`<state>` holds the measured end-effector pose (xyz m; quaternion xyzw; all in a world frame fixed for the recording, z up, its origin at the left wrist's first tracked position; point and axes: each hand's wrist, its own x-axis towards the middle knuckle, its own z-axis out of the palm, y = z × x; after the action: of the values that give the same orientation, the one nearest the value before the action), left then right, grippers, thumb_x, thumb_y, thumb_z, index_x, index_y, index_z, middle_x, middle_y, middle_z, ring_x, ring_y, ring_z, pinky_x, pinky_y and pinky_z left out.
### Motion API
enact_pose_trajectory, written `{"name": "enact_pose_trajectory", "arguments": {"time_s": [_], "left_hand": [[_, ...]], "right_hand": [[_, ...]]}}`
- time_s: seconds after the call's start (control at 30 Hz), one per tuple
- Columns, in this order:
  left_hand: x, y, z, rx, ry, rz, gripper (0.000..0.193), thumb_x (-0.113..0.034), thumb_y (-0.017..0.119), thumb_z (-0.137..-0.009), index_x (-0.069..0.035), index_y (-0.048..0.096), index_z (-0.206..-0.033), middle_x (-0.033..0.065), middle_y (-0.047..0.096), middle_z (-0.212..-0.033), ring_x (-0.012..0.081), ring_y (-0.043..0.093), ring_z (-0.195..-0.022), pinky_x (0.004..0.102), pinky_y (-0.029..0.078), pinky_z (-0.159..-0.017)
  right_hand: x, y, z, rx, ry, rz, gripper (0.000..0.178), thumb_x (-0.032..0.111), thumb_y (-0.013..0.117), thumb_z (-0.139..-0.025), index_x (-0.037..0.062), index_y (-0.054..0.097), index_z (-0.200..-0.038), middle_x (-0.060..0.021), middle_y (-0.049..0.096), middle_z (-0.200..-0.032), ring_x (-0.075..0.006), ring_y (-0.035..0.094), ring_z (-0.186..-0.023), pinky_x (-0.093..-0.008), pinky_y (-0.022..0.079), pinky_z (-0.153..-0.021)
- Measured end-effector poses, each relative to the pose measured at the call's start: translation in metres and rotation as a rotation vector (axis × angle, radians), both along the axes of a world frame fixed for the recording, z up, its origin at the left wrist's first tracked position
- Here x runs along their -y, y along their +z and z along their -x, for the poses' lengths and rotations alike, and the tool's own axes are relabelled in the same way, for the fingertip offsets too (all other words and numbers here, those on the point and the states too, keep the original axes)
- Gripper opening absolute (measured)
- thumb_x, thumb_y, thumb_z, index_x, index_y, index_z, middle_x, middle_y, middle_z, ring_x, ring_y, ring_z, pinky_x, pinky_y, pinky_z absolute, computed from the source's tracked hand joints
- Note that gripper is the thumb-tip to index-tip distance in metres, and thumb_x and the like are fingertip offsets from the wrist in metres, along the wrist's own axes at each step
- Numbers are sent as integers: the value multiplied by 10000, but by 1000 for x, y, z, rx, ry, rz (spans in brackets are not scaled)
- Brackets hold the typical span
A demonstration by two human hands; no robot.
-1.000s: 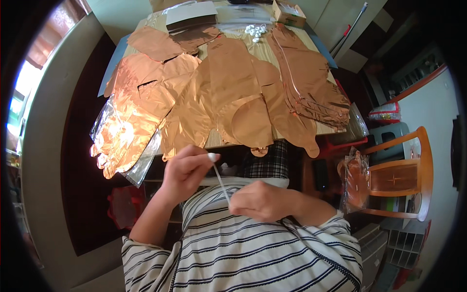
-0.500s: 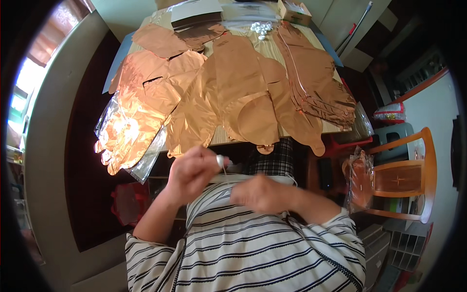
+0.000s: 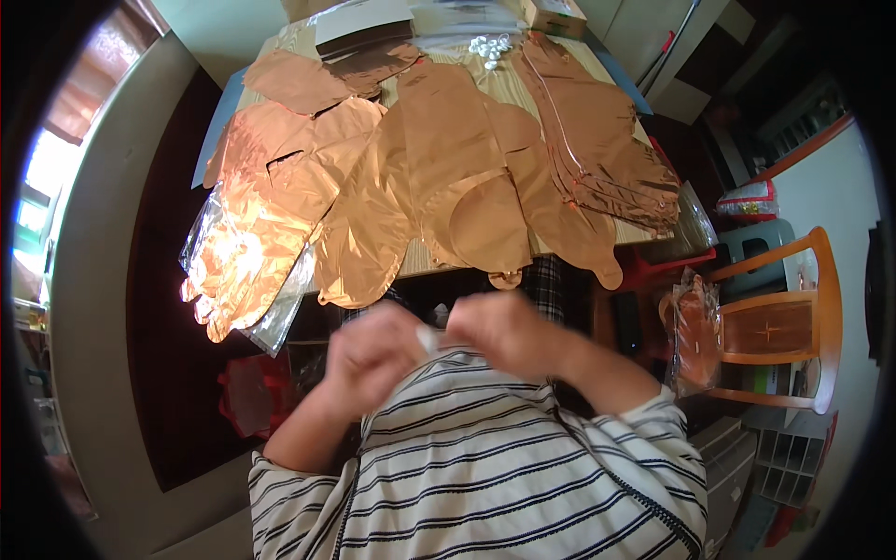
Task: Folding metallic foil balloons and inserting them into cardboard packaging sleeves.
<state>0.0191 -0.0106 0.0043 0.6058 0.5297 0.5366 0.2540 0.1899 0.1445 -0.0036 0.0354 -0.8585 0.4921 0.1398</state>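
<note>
My left hand [image 3: 373, 359] and my right hand [image 3: 499, 331] are raised close together in front of my chest, both blurred. A small white piece of a thin white straw [image 3: 427, 338] shows between them, and both hands are closed on it. The rest of the straw is hidden by the fingers. Just beyond my hands is the near edge of a wooden table [image 3: 425, 266] covered with flat copper-coloured foil balloons [image 3: 448, 159]. The nearest balloon tail [image 3: 507, 278] hangs over that edge.
A clear plastic wrapper [image 3: 280, 308] hangs off the table's left corner. Boxes and small white pieces [image 3: 490, 45] lie at the far end. An orange wooden chair [image 3: 784, 317] with a bagged balloon [image 3: 695, 327] stands to the right, a red bag [image 3: 247, 397] lower left.
My hands rose and came together. The long white straw my left hand held out earlier is now almost hidden between both hands. The view tilted down slightly.
</note>
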Motion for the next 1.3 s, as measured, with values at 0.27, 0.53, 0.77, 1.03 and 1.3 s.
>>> {"name": "enact_pose_trajectory", "arguments": {"time_s": [0.27, 0.53, 0.77, 1.03, 1.3], "left_hand": [[-2, -6, -3, 141, -89, 51, 160, 50, 664, -884, -2, 744, -1013, 93, 641, -863, 190, 626, -759, 284, 504, -722], [3, -13, -6, 19, -89, 52, 179, 107, 636, -800, 15, 708, -934, 98, 625, -857, 227, 628, -756, 309, 511, -699], [5, -11, -21, 117, -186, 191, 141, 95, 653, -833, 25, 703, -946, 95, 639, -876, 219, 634, -832, 298, 510, -748], [3, -9, -20, 156, -54, 178, 76, 8, 662, -900, 17, 729, -936, 77, 631, -814, 159, 601, -753, 279, 475, -686], [-4, -36, -16, 287, 85, 242, 99, -47, 663, -949, 18, 713, -1004, 51, 627, -870, 122, 567, -819, 260, 460, -730]], "right_hand": [[1, -3, 1, 17, 4, 91, 141, 133, 595, -961, 38, 605, -857, -115, 586, -740, -298, 613, -673, -377, 496, -622], [-2, -2, 3, 46, -105, 8, 131, 122, 615, -946, 34, 614, -850, -109, 592, -734, -257, 610, -663, -346, 494, -613], [-10, 16, 14, -58, -160, 77, 167, 134, 591, -963, 33, 596, -831, -95, 599, -749, -296, 601, -655, -352, 490, -608], [-9, 21, 14, -60, -142, 85, 163, 147, 615, -962, 34, 591, -846, -100, 565, -737, -303, 582, -644, -365, 480, -613], [-4, 0, 16, -188, -219, -347, 181, 172, 608, -969, 51, 605, -833, -101, 579, -693, -314, 606, -646, -372, 483, -588]]}}
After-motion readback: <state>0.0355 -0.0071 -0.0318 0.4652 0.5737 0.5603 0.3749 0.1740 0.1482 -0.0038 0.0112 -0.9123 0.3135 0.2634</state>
